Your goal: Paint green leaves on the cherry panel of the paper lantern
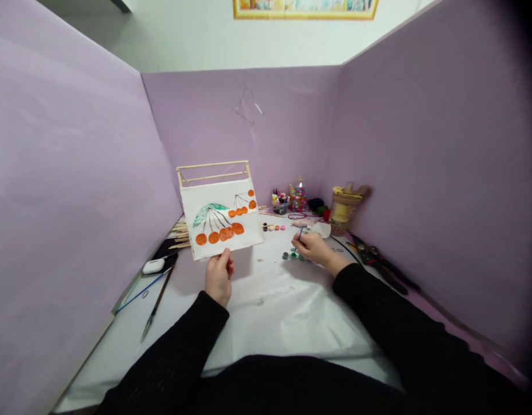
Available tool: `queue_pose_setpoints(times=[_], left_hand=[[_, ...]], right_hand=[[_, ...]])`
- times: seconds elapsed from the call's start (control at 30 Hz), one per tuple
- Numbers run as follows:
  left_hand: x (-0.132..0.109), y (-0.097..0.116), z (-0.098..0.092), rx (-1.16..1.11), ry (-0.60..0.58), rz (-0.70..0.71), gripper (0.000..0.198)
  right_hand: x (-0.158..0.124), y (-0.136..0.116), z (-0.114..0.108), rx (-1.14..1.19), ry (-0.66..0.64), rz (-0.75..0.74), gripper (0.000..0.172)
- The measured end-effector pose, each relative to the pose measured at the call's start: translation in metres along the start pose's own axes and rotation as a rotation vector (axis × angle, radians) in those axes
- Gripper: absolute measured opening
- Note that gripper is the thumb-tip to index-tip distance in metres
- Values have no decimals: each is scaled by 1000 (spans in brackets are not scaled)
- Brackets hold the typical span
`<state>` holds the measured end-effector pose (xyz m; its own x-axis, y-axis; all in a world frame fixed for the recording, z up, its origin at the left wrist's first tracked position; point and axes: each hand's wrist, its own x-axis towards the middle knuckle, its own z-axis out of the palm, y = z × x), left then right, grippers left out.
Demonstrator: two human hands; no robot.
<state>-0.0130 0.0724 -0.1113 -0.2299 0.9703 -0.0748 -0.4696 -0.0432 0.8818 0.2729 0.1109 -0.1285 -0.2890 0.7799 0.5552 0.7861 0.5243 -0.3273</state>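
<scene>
My left hand [218,275] pinches the bottom edge of a white sheet [220,218] painted with orange round fruits, dark stems and a green leaf, holding it upright above the table. A light wooden stick frame [214,169] tops the sheet. My right hand [311,248] is closed around a thin blue-handled brush [301,233], its tip down among several small paint pots [293,255] on the white table cover.
Purple partition walls enclose the white-covered table [274,311]. At left lie wooden sticks [179,233], a white earbud case [154,266] and brushes [155,305]. At back stand a bead jar [298,197] and a yellowish container [342,211]. Pliers [372,253] lie at right.
</scene>
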Motion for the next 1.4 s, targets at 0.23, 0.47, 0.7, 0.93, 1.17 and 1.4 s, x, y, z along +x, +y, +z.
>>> queue_pose_setpoints(times=[0.23,0.47,0.7,0.93,1.17,1.4], left_hand=[[0,-1,0,-10,16,-5,45],[0,-2,0,-19,20,-9,46],[0,-2,0,-14,12,-7,47],[-4,-2,1,-13,15,-14,47],[-4,-1,0,-28,26,-27,49],[-5,-3,-1,6,-34,-9,45]], right_hand=[[-1,-2,3,11,-6,-70,30],[-1,-3,3,-27,-4,-90,33],[-5,-4,-4,47,134,-39,29],[23,-40,-40,504,729,25,24],[92,-145,-59,721,825,-197,17],[122,-179,-20,691,799,-39,9]])
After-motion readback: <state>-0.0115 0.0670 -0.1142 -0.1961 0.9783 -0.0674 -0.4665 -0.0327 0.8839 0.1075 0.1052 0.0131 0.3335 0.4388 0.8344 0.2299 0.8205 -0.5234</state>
